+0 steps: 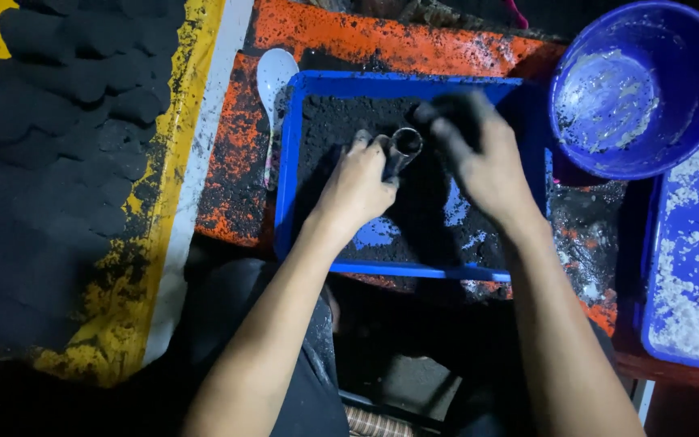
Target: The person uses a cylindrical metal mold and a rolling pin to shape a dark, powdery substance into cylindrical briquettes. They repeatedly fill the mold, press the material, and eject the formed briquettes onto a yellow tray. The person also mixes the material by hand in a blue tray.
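Bare forearms reaching from the lower edge over a shallow blue rectangular plastic tray (pixel 286 162) partly filled with black powder (pixel 341 129).

Left hand (pixel 357 186) closed around a short dark metal tube (pixel 402 150), fingers wrapped about its side, open mouth tilted up, held just above the powder near the tray's middle. Right hand (pixel 483 158) blackened and blurred, just right of the tube over the tray; grip cannot be told. White plastic spoon (pixel 273 81) lying just outside the tray's left rim on the orange, soot-stained surface (pixel 232 154). Round blue plastic bowl (pixel 641 85) smeared white, beyond the tray's upper right corner. Second blue tray of white crumbly material (pixel 693 267) well right of the tray. Rows of black pressed lumps (pixel 50 137) on a yellow sheet far left of the tray.
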